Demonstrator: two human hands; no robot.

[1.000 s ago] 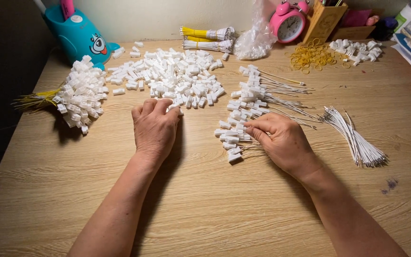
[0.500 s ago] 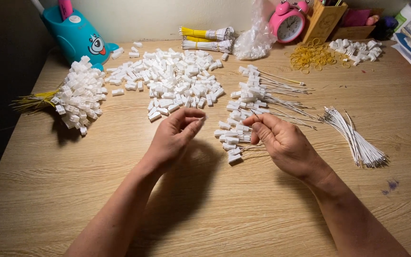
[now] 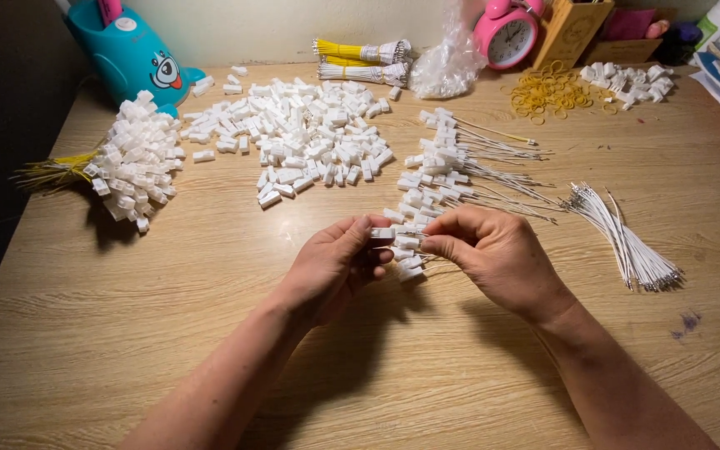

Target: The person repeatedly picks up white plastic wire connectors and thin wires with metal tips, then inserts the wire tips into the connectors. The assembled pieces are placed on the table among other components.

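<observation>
My left hand pinches a small white plastic connector between thumb and fingers. My right hand meets it from the right, fingertips closed on a thin white wire at the connector's end. Both hands hover over the near end of a row of finished wires with white connectors. A heap of loose white connectors lies behind the left hand. A bundle of bare white wires lies to the right of my right hand.
A bunch of yellow wires with white connectors lies at the left. At the back stand a teal toy-shaped holder, tied wire bundles, a plastic bag, a pink alarm clock, yellow rubber bands and more connectors.
My left hand left the connector heap carrying one connector and came toward me. My right hand lifted off the row of wires, and the two hands met above the table.
</observation>
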